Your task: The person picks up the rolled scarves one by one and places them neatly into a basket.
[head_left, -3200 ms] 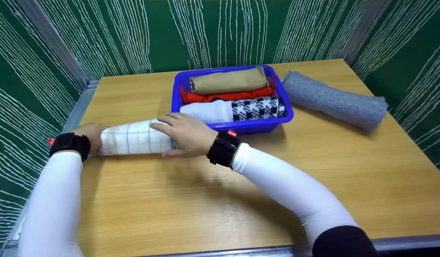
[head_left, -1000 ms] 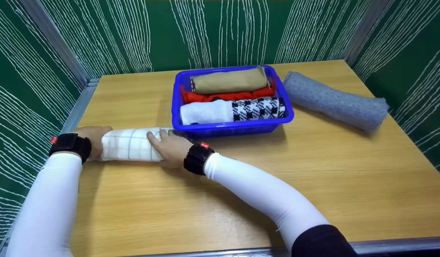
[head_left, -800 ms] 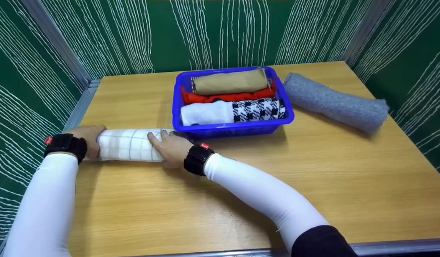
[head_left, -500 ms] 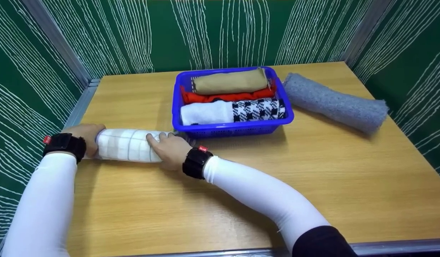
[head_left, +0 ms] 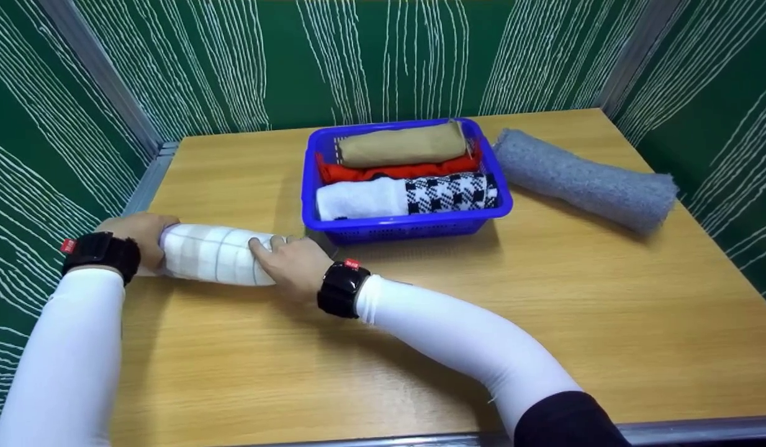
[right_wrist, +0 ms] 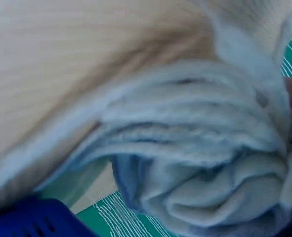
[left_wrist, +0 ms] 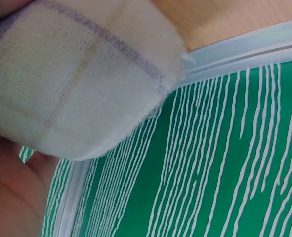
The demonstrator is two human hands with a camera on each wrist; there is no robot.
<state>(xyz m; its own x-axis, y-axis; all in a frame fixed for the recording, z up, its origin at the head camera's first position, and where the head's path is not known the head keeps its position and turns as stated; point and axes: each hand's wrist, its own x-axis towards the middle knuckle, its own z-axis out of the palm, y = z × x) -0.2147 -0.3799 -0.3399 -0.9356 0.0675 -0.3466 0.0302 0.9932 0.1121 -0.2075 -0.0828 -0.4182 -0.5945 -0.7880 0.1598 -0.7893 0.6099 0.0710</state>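
A rolled white checked cloth [head_left: 209, 254] lies slantwise at the table's left side, its right end nearer me. My left hand [head_left: 141, 236] grips the roll's left end. Around the right end curl the fingers and thumb of my right hand [head_left: 296, 267], just in front of the blue basket's left corner. In the left wrist view, the roll's woven end [left_wrist: 86, 84] sticks out beyond the palm [left_wrist: 12, 192]. Loose folded layers [right_wrist: 210, 173] show at the other end in the right wrist view, with a pale flap trailing from them.
The blue plastic basket [head_left: 414, 222] holds a tan roll [head_left: 401, 146], a red folded cloth [head_left: 401, 171] and a white roll with black-and-white check [head_left: 451, 194]. A fuzzy grey roll [head_left: 588, 180] lies right of it. Green walls [head_left: 420, 56] enclose the wooden table [head_left: 420, 366].
The checked roll has shifted left and towards me, its right end swinging nearer. Both hands have moved left with it; my right hand, earlier laid over the roll beside the basket, now grips its end.
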